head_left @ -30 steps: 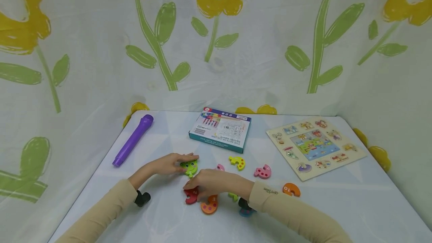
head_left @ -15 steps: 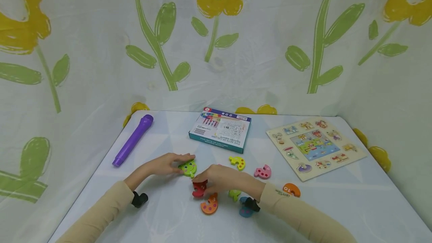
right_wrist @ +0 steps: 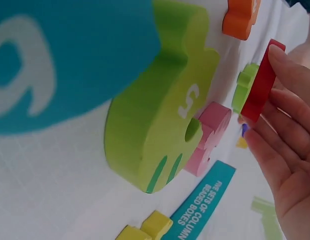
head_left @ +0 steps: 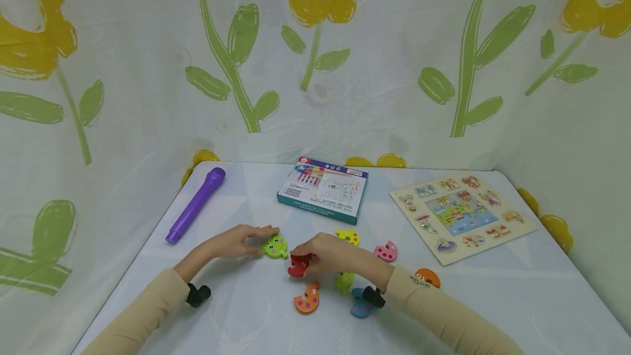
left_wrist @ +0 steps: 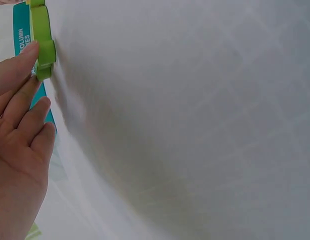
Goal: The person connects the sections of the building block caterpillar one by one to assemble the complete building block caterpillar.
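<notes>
A white cloth backdrop (head_left: 162,133) printed with yellow flowers and green leaves rises behind the tabletop (head_left: 236,316); on its far right lies a puzzle board (head_left: 463,215) with small pictures round a central scene; to the left of that, near the back edge, a flat box (head_left: 322,189) with a teal side lies tilted; a purple stick (head_left: 194,207) slants along the far left; the right hand (head_left: 331,253) has its grip pinching a red piece (head_left: 297,267) between thumb and fingers; the left hand (head_left: 240,241) has its grip pinching a green face piece (head_left: 274,247), just left of the red one; whether those two pieces touch, I cannot tell; below the right hand and its wrist lie a blue piece (head_left: 361,307), a plain green piece (head_left: 344,282) and an orange piece (head_left: 307,299); a yellow piece (head_left: 348,236), partly behind the hand, a pink piece (head_left: 386,251) and a second orange piece (head_left: 427,276), partly covered by the sleeve, lie beyond.
</notes>
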